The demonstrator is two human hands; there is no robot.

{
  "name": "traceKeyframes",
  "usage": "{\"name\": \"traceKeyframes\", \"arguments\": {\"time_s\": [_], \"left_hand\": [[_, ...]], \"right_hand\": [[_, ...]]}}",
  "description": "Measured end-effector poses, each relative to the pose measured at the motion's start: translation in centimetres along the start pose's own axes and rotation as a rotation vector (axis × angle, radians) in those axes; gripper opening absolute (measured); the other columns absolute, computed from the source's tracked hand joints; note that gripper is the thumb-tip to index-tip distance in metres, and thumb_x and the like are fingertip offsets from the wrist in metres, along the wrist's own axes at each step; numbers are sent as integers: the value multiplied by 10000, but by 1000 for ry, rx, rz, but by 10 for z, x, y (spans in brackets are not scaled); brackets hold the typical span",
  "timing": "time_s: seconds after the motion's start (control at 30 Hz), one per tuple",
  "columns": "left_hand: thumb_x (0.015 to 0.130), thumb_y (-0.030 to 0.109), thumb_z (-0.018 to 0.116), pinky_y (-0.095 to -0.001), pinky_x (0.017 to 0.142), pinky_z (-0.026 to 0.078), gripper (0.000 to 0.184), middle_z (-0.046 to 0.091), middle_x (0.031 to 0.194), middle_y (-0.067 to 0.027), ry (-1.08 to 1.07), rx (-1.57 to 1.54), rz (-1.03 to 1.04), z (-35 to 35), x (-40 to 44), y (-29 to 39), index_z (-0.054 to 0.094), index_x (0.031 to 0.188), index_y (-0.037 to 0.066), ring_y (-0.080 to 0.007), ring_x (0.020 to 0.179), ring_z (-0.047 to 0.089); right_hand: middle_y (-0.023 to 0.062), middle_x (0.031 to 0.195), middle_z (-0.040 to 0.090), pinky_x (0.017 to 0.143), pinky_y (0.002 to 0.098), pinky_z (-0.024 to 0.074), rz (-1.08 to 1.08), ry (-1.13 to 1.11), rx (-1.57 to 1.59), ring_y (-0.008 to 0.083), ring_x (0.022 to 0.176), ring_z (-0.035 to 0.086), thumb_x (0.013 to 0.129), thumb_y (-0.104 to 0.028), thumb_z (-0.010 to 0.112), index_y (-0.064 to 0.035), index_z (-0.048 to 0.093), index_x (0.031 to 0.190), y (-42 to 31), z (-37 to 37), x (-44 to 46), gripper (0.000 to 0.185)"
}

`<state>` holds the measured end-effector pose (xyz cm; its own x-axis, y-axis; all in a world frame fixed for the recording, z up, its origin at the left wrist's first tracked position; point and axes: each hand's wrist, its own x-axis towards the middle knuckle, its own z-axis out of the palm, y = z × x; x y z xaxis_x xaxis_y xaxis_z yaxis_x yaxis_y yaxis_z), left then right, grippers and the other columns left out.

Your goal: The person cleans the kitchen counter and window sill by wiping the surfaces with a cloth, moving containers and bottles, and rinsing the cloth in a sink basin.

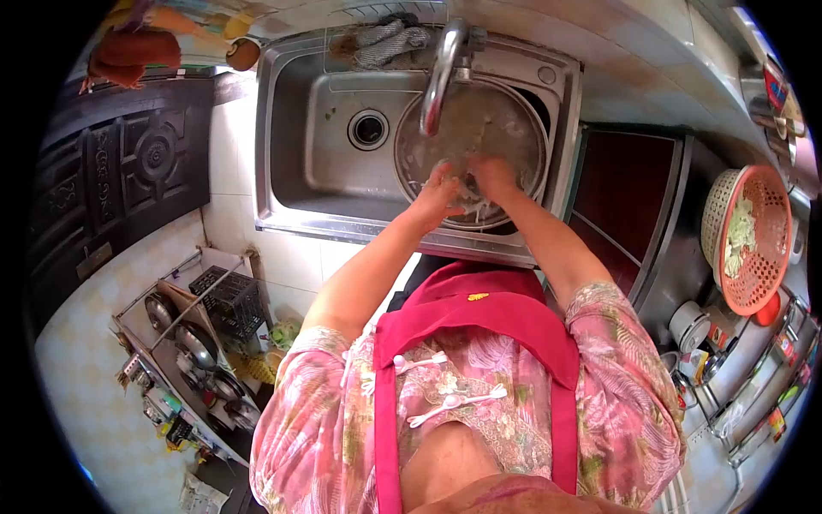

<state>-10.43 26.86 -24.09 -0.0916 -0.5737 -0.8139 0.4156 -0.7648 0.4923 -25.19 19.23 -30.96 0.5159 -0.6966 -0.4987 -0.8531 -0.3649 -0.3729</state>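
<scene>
A round metal basin (pixel 401 163) full of cloudy water stands in the right part of the steel sink (pixel 342 176). My left hand (pixel 438 197) is over the near side of the basin, its fingers apart and wet. Close beside it, my right hand (pixel 494 178) reaches down at the water, its fingertips blurred and partly hidden. Pale, thin shreds (pixel 481 208) lie in the water around both hands; their kind is hard to make out. Above the basin hangs the curved chrome faucet (pixel 442 77).
A grey cloth (pixel 390 43) lies at the sink's back edge. The drain (pixel 369 129) is left of the basin. At right, an orange colander (pixel 762 283) holds pale green cut vegetable pieces (pixel 740 236). A rack with pot lids (pixel 197 343) stands at lower left.
</scene>
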Motion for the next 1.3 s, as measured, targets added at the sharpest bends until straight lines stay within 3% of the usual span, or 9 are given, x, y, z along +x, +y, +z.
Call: {"name": "traceKeyframes", "arguments": {"time_s": [0.1,0.2,0.43,0.57,0.8,1.03,1.13,1.23,1.3], "left_hand": [[946,261,460,-504,960,404,462,331,1410,-104,123,-231,-105,4,15,7,321,1362,115,-340,1241,385],[934,283,444,-504,864,454,377,450,1272,-98,-219,-654,-194,-18,68,-27,426,1273,119,-312,1066,516],[932,326,445,-471,919,397,415,463,1260,-116,34,-463,132,25,18,4,458,1258,69,-290,1116,473],[940,384,409,-556,989,302,485,366,1376,-133,147,-411,24,30,0,24,396,1327,92,-314,1227,398],[906,521,402,-658,1028,118,645,229,1481,-107,-42,-228,5,-34,21,43,228,1439,202,-342,1359,216],[916,420,473,-521,820,460,389,560,1194,-61,-230,-310,-388,-63,71,34,508,1189,145,-270,1016,562],[918,417,475,-437,801,475,362,615,1061,-71,-387,1117,387,-76,85,27,564,1096,115,-236,931,590],[905,324,499,-383,746,480,304,610,1047,-82,-379,-232,-158,-55,78,12,563,1076,81,-218,878,592],[879,271,511,-383,770,472,281,603,1061,-93,-159,-309,-222,-37,51,38,558,1065,66,-238,889,584]], "right_hand": [[171,949,644,747,376,493,212,284,515,307,886,627,819,-103,567,-60,621,984,13,0,6,180],[119,883,660,728,344,485,-119,254,1019,237,809,633,847,-133,571,-42,613,1001,-50,-20,-30,184],[181,878,645,686,423,491,-320,635,206,344,808,628,801,-249,569,-95,626,851,-83,-39,-54,172],[184,1028,616,726,420,498,261,303,432,355,849,616,811,-203,539,-99,635,915,-14,-29,0,175],[223,1021,600,759,429,462,128,407,449,368,937,577,858,-216,506,-14,623,931,-42,19,-8,244],[217,807,604,644,428,461,223,357,1185,390,731,576,829,-157,507,6,572,845,-126,-26,-24,176],[231,813,599,625,447,461,1,512,875,409,728,570,833,-196,514,-8,568,826,-170,-38,-43,196],[225,821,603,641,455,462,91,667,597,413,761,571,847,-201,491,-11,578,826,-160,-27,-34,209],[196,814,628,591,440,462,168,640,166,373,759,606,858,-201,475,-41,601,882,-104,13,-6,205]]}}
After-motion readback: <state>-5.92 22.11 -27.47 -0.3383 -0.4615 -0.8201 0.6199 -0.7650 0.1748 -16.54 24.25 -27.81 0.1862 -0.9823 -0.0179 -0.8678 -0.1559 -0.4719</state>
